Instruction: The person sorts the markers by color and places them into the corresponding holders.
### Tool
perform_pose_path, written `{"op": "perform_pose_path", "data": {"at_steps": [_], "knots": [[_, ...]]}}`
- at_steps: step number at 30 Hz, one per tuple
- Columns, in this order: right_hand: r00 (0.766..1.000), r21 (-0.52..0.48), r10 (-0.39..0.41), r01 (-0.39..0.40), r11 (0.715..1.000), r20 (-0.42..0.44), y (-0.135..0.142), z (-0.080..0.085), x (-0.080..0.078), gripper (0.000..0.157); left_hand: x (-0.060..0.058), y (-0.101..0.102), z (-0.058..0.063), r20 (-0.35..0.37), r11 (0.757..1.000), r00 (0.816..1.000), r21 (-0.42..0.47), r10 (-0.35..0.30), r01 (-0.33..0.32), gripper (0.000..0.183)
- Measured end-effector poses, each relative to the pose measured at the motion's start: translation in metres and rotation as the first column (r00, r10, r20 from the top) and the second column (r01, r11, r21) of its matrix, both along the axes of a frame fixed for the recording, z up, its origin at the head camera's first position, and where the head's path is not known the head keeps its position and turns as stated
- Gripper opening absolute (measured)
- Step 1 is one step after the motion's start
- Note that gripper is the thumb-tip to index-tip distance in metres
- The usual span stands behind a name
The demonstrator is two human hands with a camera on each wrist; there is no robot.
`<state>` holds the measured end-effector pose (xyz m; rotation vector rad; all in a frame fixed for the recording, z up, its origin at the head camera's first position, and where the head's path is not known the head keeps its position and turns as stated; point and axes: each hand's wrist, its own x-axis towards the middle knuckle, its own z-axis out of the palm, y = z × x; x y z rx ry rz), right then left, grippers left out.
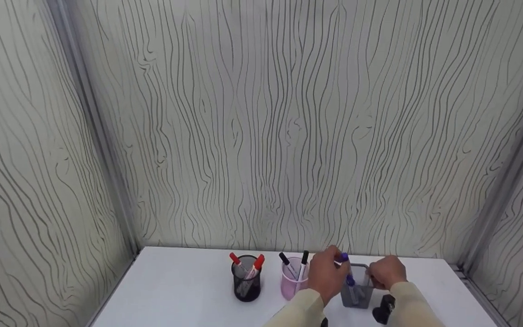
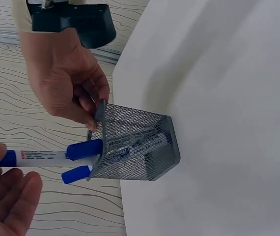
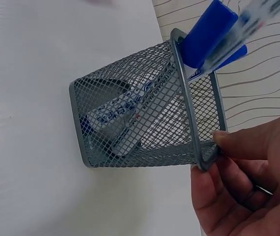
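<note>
My left hand [image 1: 327, 272] pinches a blue marker [image 2: 44, 158] by its blue end. The marker's other end overlaps the open mouth of a grey mesh pen holder [image 1: 357, 297]. Two blue-capped markers lean inside that holder, one showing its blue cap [image 2: 77, 174] past the rim. On the holder's far side from the left hand, my right hand [image 1: 387, 271] pinches the rim between thumb and fingers, as the right wrist view shows. The holder's base rests on the white table [image 1: 189, 290].
Left of the hands stands a pink pen holder [image 1: 287, 288] with black-capped markers. Beyond it is a black mesh holder [image 1: 247, 290] with red-capped markers. A wood-grain patterned wall [image 1: 261, 136] rises behind the table. Dark wrist cameras [image 1: 383, 309] sit at the cuffs.
</note>
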<state>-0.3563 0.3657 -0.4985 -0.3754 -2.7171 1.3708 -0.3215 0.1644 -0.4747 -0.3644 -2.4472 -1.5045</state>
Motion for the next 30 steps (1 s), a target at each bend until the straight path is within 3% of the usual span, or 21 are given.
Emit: {"op": "perform_pose_path", "data": {"at_steps": [4, 11, 16, 20, 22, 26, 30], "knots": [[1.000, -0.023, -0.007, 0.008, 1.000, 0.019, -0.010, -0.004, -0.003, 0.018, -0.003, -0.003, -0.013, -0.001, 0.991, 0.999, -0.124, 0.054, -0.053, 0.012], [1.000, -0.034, -0.009, 0.010, 0.999, 0.016, -0.026, -0.006, -0.007, 0.016, -0.005, -0.010, -0.030, -0.131, 0.960, 0.979, -0.216, 0.154, -0.180, 0.020], [1.000, -0.036, 0.010, -0.010, 0.999, -0.007, -0.030, -0.003, -0.008, 0.012, -0.006, -0.017, -0.039, -0.093, 0.961, 0.982, -0.210, 0.164, -0.181, 0.022], [1.000, -0.030, 0.018, -0.019, 0.999, -0.018, -0.027, 0.005, -0.008, 0.012, -0.010, -0.025, -0.034, -0.083, 0.964, 0.984, -0.205, 0.158, -0.172, 0.017], [0.999, -0.020, 0.022, -0.023, 1.000, -0.023, -0.024, 0.008, -0.008, 0.012, -0.012, -0.029, -0.030, -0.112, 0.958, 0.982, -0.227, 0.153, -0.175, 0.015], [0.998, 0.081, 0.035, -0.032, 0.996, -0.042, -0.020, 0.007, -0.009, 0.024, -0.014, -0.036, -0.027, -0.233, 0.920, 0.965, -0.339, 0.121, -0.198, 0.015], [0.995, 0.239, 0.039, -0.017, 0.971, -0.089, -0.020, 0.006, -0.011, 0.032, -0.018, -0.043, -0.024, -0.320, 0.846, 0.942, -0.471, 0.097, -0.247, 0.025]]}}
